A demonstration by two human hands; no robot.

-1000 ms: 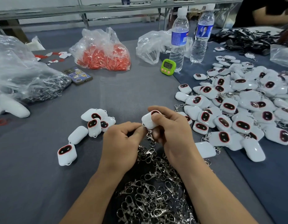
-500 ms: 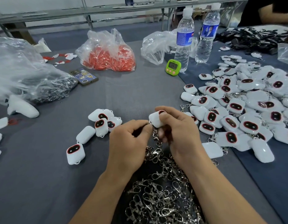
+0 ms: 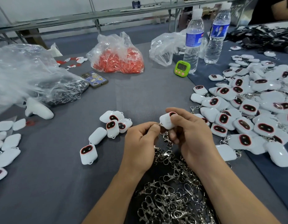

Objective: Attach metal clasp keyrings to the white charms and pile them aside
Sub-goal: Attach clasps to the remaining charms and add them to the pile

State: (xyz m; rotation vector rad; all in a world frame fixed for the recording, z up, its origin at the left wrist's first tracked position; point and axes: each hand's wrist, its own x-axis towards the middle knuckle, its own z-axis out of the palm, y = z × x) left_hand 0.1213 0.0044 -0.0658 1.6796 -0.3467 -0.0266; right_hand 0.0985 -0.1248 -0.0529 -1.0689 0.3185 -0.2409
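Note:
My right hand (image 3: 193,138) grips a white charm (image 3: 166,122) with a dark red-rimmed oval face, held above the table. My left hand (image 3: 140,143) pinches a metal clasp keyring (image 3: 164,135) at the charm's lower left corner; the clasp dangles between my hands. A heap of loose metal clasps (image 3: 170,191) lies between my forearms. Several white charms without clasps (image 3: 114,125) lie left of my hands. A large pile of charms with clasps (image 3: 246,110) spreads to the right.
Two water bottles (image 3: 192,44) and a green timer (image 3: 182,68) stand at the back right. A bag of red parts (image 3: 119,59), a phone (image 3: 94,80), clear plastic bags (image 3: 26,75) and more white charms (image 3: 7,143) sit left. A person sits far right.
My hands hold the same charm and clasp; the left fingers have shifted slightly at the charm's corner. The camera has moved a little, so the scene sits further right.

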